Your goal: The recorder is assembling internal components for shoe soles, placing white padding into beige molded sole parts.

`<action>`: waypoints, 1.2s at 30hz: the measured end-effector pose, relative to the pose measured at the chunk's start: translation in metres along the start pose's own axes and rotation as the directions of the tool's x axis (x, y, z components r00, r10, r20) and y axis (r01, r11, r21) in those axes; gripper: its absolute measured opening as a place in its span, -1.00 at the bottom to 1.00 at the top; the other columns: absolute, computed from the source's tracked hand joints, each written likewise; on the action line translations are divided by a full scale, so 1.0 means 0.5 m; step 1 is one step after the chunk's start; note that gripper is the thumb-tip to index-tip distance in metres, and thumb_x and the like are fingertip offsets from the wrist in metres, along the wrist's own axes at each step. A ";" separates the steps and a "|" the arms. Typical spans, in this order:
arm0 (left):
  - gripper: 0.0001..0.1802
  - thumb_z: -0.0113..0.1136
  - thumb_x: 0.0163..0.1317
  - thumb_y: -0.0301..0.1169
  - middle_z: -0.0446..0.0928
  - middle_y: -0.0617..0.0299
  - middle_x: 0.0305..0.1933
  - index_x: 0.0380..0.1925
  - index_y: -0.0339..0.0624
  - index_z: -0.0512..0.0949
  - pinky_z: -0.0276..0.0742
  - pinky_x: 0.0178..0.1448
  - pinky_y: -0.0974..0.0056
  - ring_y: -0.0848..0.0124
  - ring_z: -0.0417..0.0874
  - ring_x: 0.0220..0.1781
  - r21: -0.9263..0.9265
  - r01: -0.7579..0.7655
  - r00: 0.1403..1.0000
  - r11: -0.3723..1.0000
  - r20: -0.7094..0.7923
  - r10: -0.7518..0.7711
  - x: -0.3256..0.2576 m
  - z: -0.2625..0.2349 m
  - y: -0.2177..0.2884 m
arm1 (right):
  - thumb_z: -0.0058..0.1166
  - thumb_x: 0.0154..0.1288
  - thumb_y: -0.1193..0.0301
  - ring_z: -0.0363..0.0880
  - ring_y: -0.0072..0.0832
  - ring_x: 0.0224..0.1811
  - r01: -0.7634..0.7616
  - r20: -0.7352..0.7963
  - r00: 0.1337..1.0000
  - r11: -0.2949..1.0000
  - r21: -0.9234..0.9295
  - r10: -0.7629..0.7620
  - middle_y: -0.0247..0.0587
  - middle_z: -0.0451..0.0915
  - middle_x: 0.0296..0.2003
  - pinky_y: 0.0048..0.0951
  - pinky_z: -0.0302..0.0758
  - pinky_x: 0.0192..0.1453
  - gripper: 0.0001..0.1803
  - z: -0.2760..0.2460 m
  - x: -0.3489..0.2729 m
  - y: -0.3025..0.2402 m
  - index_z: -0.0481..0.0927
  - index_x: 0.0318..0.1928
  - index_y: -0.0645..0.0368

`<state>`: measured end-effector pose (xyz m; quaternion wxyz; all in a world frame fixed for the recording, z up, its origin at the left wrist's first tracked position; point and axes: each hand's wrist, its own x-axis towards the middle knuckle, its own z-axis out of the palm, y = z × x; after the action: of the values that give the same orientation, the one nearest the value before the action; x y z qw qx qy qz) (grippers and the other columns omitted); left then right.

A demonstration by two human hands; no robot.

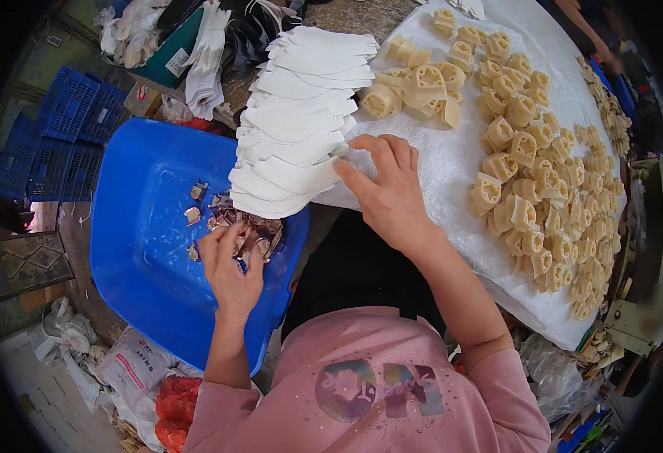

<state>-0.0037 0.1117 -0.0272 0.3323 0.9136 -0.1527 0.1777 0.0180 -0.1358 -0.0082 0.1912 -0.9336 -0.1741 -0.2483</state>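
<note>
Left hand (233, 279) touches shiny, curved pieces (265, 232) in 1 smooth tub (131, 253).

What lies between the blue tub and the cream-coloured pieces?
In the head view, overlapping white sheets lie nearest the blue tub; then come the right hand at their edge and bare white covering up to the cream-coloured pieces.

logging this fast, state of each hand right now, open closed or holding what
Left hand: fingers bent at small shiny pieces in the blue tub; grip can't be told.
Right hand: open, beside the white sheets.
</note>
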 end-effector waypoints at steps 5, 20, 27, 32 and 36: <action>-0.72 0.17 0.03 -0.59 0.49 0.09 -0.34 -0.18 -0.24 0.55 0.43 -0.27 0.30 0.35 0.51 -0.34 -0.335 0.111 0.989 0.936 0.134 -0.069 0.009 0.014 0.042 | 0.05 -0.22 0.65 0.34 -0.22 -0.07 -0.033 -0.112 0.993 0.991 0.127 0.047 -0.24 0.44 -0.18 -0.26 0.26 -0.09 -0.62 -0.006 0.003 0.003 0.54 -0.26 0.14; -0.54 -0.20 0.43 -0.22 0.49 0.20 -0.38 0.08 -0.41 0.37 0.26 -0.51 0.43 0.55 0.40 -0.49 -0.777 0.611 0.776 -0.149 0.626 -0.080 0.107 0.137 0.207 | 0.04 0.00 0.67 0.37 0.00 0.03 -0.481 -0.324 0.819 0.875 0.059 0.473 0.09 0.42 0.00 -0.21 0.33 0.13 -0.50 -0.093 -0.006 0.114 0.43 0.05 0.26; -0.54 -0.21 0.43 -0.23 0.47 0.17 -0.43 0.06 -0.46 0.36 0.28 -0.49 0.42 0.54 0.39 -0.48 -0.766 0.637 0.761 -0.087 0.642 -0.092 0.089 0.150 0.207 | 0.05 -0.07 0.66 0.33 -0.05 -0.05 -0.617 -0.225 0.778 0.780 -0.101 0.587 0.07 0.38 -0.15 -0.22 0.33 0.07 -0.44 -0.049 -0.009 0.152 0.39 0.08 0.34; -0.60 -0.18 0.43 -0.30 0.44 0.18 -0.46 0.05 -0.45 0.37 0.29 -0.49 0.43 0.54 0.39 -0.48 -0.796 0.604 0.783 -0.038 0.601 -0.160 0.074 0.139 0.182 | 0.11 -0.11 0.65 0.34 -0.09 -0.13 -0.564 -0.032 0.822 0.821 0.085 0.568 0.02 0.35 -0.21 -0.24 0.37 -0.03 -0.42 -0.052 -0.065 0.067 0.43 0.06 0.27; -0.63 -0.18 0.44 -0.34 0.45 0.20 -0.48 0.01 -0.44 0.41 0.31 -0.49 0.49 0.57 0.40 -0.51 -0.816 0.576 0.800 -0.049 0.575 -0.169 0.072 0.129 0.183 | 0.08 -0.14 0.71 0.39 -0.13 -0.14 -0.400 -0.112 0.912 0.916 -0.041 0.394 0.01 0.38 -0.16 -0.26 0.41 -0.09 -0.44 -0.050 -0.080 0.071 0.47 0.01 0.20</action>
<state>0.0064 -0.0037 -0.0078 0.8609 0.4613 -0.0192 -0.2137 -0.0095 -0.1868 -0.0190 0.2167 -0.9412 0.0369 -0.2566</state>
